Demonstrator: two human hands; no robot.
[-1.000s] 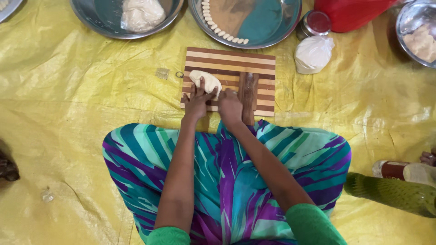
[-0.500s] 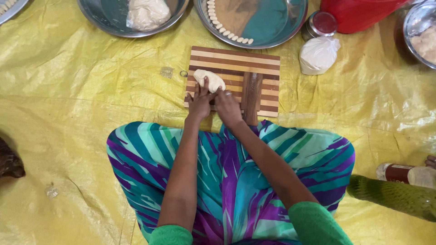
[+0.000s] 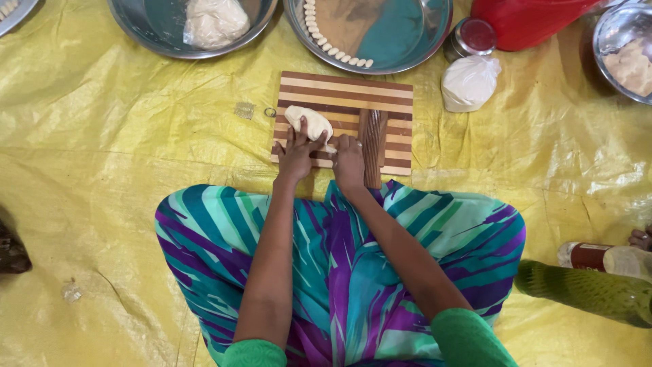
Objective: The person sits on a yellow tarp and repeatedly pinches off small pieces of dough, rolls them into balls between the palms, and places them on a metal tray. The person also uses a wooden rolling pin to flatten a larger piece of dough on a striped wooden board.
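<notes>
A pale lump of dough (image 3: 307,121) lies on a striped wooden board (image 3: 353,92) on the yellow sheet in front of my lap. My left hand (image 3: 296,153) rests on the board with its fingers spread against the near side of the dough. My right hand (image 3: 348,162) is beside it, fingers curled down at the dough's right end, pinching it. A dark wooden rolling pin (image 3: 372,146) lies along the board just right of my right hand.
At the far edge stand a steel bowl (image 3: 163,34) with bagged dough (image 3: 214,20), a steel tray (image 3: 407,41) with a row of small dough pieces (image 3: 326,42), a tied white bag (image 3: 468,83), a lidded tin (image 3: 472,37), a red container (image 3: 526,20) and another bowl (image 3: 621,47). A bottle (image 3: 598,257) lies at right.
Both hands stay on the dough at the board's left part with only small finger shifts. The view has drifted, so the board sits slightly lower in the frame.
</notes>
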